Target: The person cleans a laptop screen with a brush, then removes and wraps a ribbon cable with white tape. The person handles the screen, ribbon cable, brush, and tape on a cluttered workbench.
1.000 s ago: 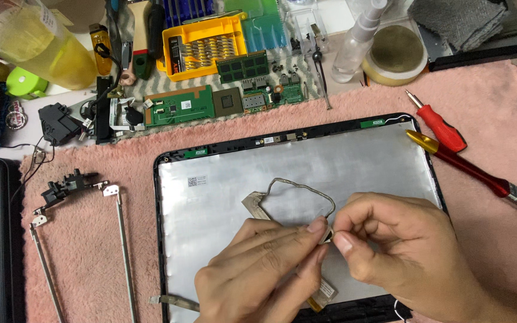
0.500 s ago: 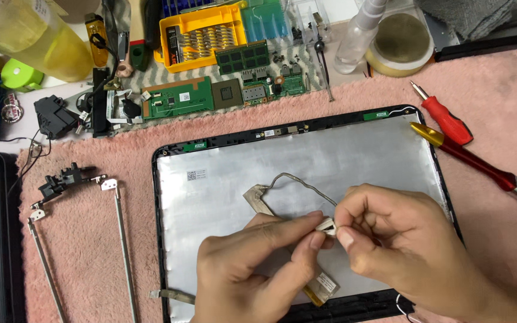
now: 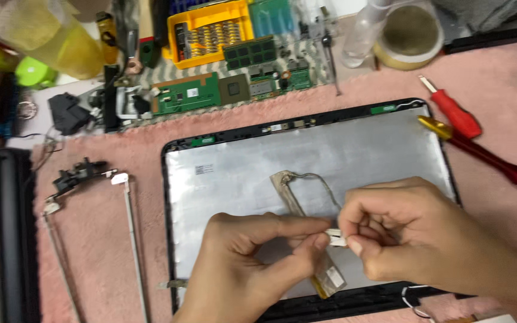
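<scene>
Flat ribbon cable (image 3: 297, 200), white connector (image 3: 336, 237) pinched by both hands, silvery lid panel (image 3: 240, 173)

A silver-grey laptop lid (image 3: 306, 161) with a black rim lies on a pink fleecy mat (image 3: 103, 239). 2 red-handled screwdrivers (image 3: 459, 116) rest at the mat's right edge. Beyond its far edge sit a green circuit board (image 3: 210, 93) and a yellow bit case (image 3: 210, 30).

Sm. white label (image 3: 204, 169), lid's upper-left
</scene>
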